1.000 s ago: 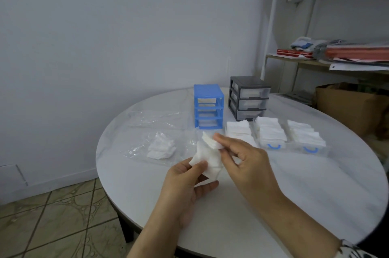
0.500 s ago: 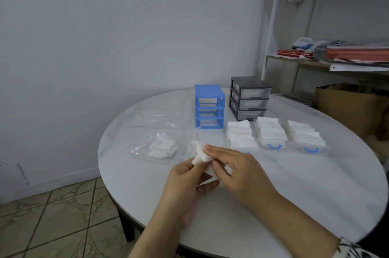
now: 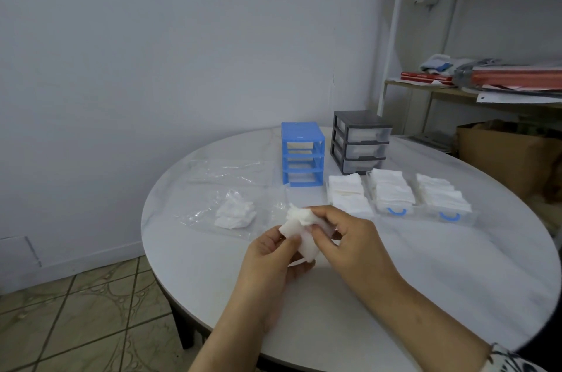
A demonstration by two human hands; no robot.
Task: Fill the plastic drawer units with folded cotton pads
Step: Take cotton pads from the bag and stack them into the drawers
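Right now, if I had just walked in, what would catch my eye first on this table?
Probably the two hands at the near edge: the left hand and right hand both hold a white cotton pad between them. Behind them stand a bright blue drawer unit with its slots open and a dark grey drawer unit beside it on the right. In front of those lie three drawers heaped with folded white pads.
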